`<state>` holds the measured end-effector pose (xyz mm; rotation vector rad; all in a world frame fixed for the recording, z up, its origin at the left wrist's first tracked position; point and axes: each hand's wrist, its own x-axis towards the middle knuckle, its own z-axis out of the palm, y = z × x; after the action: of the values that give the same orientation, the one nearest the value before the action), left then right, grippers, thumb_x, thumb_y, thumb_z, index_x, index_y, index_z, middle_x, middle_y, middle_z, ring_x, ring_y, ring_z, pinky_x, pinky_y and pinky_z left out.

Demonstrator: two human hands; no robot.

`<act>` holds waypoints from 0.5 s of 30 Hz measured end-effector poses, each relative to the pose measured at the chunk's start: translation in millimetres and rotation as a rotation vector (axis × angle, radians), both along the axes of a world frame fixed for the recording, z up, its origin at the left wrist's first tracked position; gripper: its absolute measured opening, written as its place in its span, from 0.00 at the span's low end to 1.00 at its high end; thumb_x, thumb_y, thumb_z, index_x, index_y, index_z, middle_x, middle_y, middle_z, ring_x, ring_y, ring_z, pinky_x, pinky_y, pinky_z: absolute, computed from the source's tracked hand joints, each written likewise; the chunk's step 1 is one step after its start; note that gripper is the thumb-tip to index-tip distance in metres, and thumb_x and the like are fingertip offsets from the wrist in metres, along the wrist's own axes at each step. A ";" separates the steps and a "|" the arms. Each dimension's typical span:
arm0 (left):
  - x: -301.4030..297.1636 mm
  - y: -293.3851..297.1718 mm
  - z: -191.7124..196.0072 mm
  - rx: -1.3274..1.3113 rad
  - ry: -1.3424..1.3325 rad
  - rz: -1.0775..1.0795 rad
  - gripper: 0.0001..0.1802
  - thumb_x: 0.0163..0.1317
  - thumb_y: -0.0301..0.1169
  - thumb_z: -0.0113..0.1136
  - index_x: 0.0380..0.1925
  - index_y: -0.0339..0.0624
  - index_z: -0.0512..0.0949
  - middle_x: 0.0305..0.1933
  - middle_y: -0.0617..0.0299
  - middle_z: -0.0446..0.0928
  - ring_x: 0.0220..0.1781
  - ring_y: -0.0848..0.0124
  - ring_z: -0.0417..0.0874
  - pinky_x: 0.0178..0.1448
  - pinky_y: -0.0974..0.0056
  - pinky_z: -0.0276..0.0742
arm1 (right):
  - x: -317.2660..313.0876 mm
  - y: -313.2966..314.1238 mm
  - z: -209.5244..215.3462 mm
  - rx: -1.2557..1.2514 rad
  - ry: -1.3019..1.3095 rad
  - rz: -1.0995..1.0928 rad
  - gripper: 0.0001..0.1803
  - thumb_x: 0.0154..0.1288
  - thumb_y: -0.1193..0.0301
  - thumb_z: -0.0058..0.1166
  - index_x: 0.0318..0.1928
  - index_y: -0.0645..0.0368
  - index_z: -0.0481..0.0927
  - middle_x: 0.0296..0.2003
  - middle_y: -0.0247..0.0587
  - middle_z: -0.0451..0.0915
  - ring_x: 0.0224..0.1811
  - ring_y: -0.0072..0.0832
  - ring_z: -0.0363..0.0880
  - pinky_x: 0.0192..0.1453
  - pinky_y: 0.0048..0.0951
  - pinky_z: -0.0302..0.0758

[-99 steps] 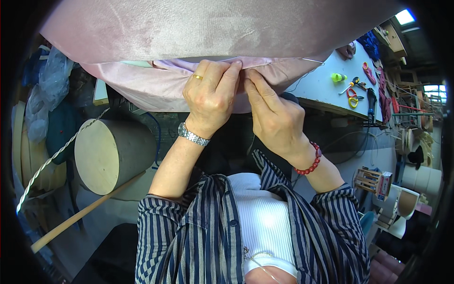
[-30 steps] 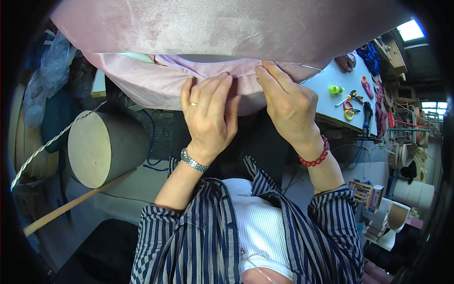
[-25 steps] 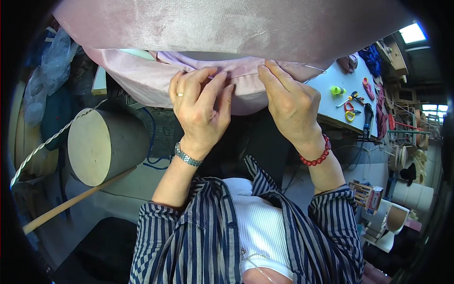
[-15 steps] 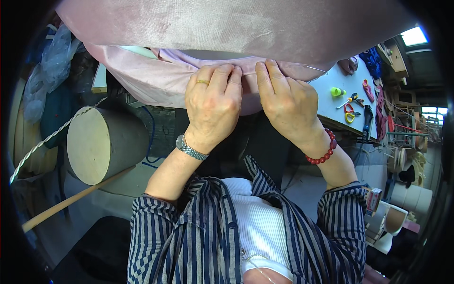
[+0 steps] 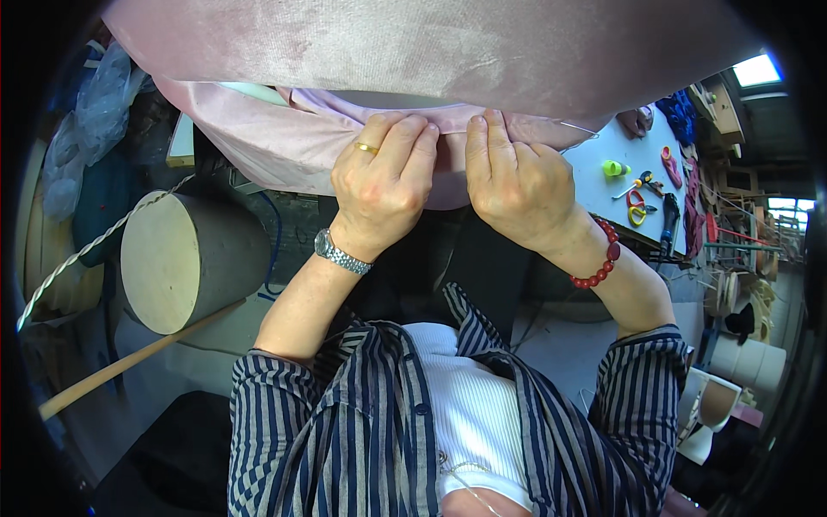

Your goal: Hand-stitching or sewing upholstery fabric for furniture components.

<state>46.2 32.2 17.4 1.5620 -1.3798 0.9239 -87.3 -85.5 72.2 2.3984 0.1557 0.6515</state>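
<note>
At twelve o'clock, your left hand (image 5: 382, 185) and right hand (image 5: 522, 188) pinch the pink velvet cover (image 5: 267, 146) in closed grips, seemingly to hold its edge taut.

Upper velvet panel (image 5: 413, 43): pale dusty pink, silvery in the lit areas. Lower velvet cover (image 5: 276, 142): lighter pink, with a lilac cast along the inner folds. Overshirt (image 5: 362, 414): lengthwise stripes, dark navy and grey. Ribbed top (image 5: 469, 388): plain white. Wristwatch (image 5: 346, 258): silver. Beaded bracelet (image 5: 612, 252): deep red. Ring (image 5: 367, 149): gold. Desk (image 5: 607, 211): white surface. Scissors (image 5: 637, 209): red and yellow handles. Drum-shaped block (image 5: 164, 263): cream end face, grey side. Twisted cord (image 5: 93, 243): whitish, spiral pattern. Wooden pole (image 5: 129, 362): tan.
</note>
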 end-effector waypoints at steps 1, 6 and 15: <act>-2.9 1.7 3.8 0.057 0.014 0.024 0.12 0.45 0.24 0.63 0.33 0.35 0.83 0.39 0.59 0.81 0.39 0.65 0.82 0.37 0.64 0.81 | 0.3 1.2 -0.3 0.001 0.000 0.001 0.15 0.54 0.78 0.56 0.42 0.72 0.85 0.38 0.57 0.87 0.22 0.23 0.82 0.25 0.19 0.75; -8.4 9.6 14.2 0.251 0.084 0.068 0.15 0.47 0.24 0.60 0.38 0.33 0.81 0.44 0.56 0.78 0.43 0.63 0.81 0.38 0.64 0.83 | 0.5 1.3 -3.4 0.002 -0.031 -0.023 0.15 0.54 0.78 0.56 0.42 0.72 0.84 0.38 0.58 0.86 0.22 0.23 0.82 0.25 0.20 0.76; -5.1 12.1 19.3 0.414 0.010 0.095 0.13 0.51 0.21 0.62 0.39 0.32 0.82 0.45 0.54 0.80 0.45 0.60 0.83 0.44 0.61 0.83 | 5.1 -2.0 -9.4 0.039 -0.111 0.061 0.16 0.49 0.75 0.56 0.37 0.75 0.84 0.33 0.66 0.85 0.14 0.24 0.76 0.18 0.21 0.71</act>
<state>41.2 44.2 36.7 1.9504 -1.5716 0.7116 -82.2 -87.6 62.9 2.3957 0.1711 0.8213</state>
